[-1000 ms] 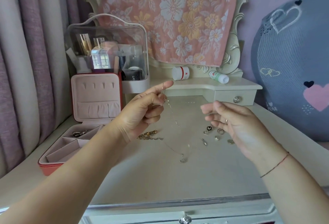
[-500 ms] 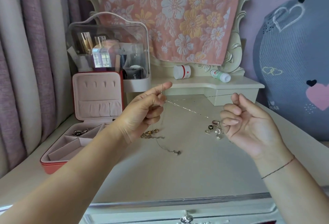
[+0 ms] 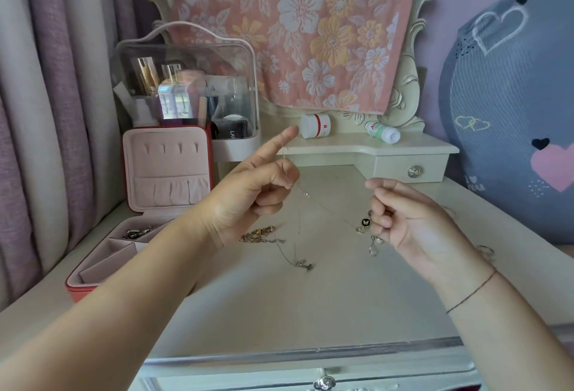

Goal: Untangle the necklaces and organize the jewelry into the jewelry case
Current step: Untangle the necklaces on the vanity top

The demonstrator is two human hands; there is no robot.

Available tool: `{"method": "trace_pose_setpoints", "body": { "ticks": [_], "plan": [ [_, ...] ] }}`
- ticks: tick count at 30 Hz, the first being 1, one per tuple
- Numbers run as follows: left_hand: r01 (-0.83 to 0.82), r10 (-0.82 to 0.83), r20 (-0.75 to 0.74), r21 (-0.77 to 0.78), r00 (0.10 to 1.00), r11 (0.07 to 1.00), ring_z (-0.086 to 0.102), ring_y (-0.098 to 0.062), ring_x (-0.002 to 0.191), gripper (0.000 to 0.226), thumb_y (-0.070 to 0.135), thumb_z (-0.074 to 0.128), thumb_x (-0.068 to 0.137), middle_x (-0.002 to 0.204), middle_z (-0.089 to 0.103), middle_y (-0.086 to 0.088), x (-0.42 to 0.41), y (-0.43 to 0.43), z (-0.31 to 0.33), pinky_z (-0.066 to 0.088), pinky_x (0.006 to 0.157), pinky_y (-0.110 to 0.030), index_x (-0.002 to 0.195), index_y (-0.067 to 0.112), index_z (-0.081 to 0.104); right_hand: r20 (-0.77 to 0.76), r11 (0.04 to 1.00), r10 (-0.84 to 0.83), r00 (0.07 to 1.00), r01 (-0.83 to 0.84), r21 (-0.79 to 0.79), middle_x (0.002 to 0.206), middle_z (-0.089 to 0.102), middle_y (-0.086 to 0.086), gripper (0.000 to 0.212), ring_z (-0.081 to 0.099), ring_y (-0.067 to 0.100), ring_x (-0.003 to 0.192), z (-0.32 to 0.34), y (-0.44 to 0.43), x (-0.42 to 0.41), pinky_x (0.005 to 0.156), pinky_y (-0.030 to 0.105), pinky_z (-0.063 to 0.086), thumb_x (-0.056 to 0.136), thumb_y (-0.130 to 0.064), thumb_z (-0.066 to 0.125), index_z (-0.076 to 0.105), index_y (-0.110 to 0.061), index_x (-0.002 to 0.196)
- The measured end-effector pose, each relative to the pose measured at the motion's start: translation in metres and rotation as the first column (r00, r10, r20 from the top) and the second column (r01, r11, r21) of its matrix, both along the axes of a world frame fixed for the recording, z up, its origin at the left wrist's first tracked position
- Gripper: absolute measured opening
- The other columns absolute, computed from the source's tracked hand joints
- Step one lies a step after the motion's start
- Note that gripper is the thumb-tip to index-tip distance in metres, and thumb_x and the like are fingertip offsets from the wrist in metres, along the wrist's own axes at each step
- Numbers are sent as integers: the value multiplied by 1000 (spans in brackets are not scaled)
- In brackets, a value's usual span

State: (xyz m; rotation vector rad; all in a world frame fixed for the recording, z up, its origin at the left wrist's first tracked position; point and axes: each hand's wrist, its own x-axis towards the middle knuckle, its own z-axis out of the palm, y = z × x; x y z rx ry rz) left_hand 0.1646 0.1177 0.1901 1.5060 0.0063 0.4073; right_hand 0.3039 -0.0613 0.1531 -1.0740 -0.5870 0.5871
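Both your curled hands — left hand [image 3: 254,195], right hand [image 3: 413,226] — pinch the thin silver necklace chain [image 3: 329,209]; seemingly mid-untangling; next, tease its hanging strand free.

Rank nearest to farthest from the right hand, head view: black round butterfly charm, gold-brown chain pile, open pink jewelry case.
1. Black round butterfly charm: just left of the right hand, by its fingertips.
2. Gold-brown chain pile: mid-table.
3. Open pink jewelry case: far left edge.
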Motion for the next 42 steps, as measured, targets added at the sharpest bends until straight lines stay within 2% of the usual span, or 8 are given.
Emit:
{"method": "trace_pose_setpoints", "body": {
  "ticks": [9,15,21,27,31,37,39,42],
  "plan": [
    [114,-101,-87,173,991,978,20,-6,44,86,0,48,71,64,44,5,3,-9,18,11,45,-24,145,41,31,308,966,105,946,-23,-256,68,52,-7,14,46,11,59,-5,9,-21,69,26,37,91,-2,55,64,-12,93],
    [112,-92,-103,210,990,971,22,-6,44,86,0,55,74,72,52,4,8,-14,31,14,43,-20,146,40,30,427,968,77,901,35,-248,92,62,-8,11,56,-3,78,-1,15,-31,84,19,39,85,-13,69,67,-21,92],
    [82,-64,-92,212,994,974,24,-4,43,83,-1,58,78,76,58,6,12,-17,38,17,40,-17,146,39,31,491,982,-155,857,189,-20,87,59,-4,22,52,8,77,7,22,-40,74,18,42,67,-35,74,68,-22,83],
    [30,-17,-58,221,998,975,24,-5,44,80,-10,54,88,76,57,5,12,-25,43,13,45,-22,147,38,29,549,940,-316,774,335,69,72,59,-2,10,48,8,63,13,31,-43,63,18,40,74,-22,79,69,-23,76],
    [-17,27,-38,234,999,972,25,-6,44,80,-9,55,89,79,58,3,12,-28,42,18,41,-17,148,38,29,536,940,-323,780,328,89,58,54,-13,11,44,4,56,18,31,-42,57,15,36,85,-13,71,70,-19,75],
    [-110,129,-29,363,991,925,30,-6,42,71,-5,55,92,93,67,-2,8,-23,33,24,39,-14,147,32,29,463,962,-247,851,272,14,70,62,-5,13,50,3,64,18,24,-36,67,13,41,87,-16,66,71,-20,76],
    [-147,170,-4,485,985,862,46,-4,48,74,-1,61,90,93,69,-2,8,-21,29,36,49,-13,148,29,26,453,965,-232,861,264,-7,72,62,-3,18,49,6,65,17,23,-34,68,14,41,88,-16,65,71,-23,73],
    [-207,248,20,615,969,761,67,-21,84,80,2,71,84,85,71,4,9,-17,26,49,97,-34,148,23,29,463,964,-221,858,264,-30,76,67,2,20,50,8,67,15,22,-32,72,15,42,89,-15,64,72,-24,73]
  ]
}}
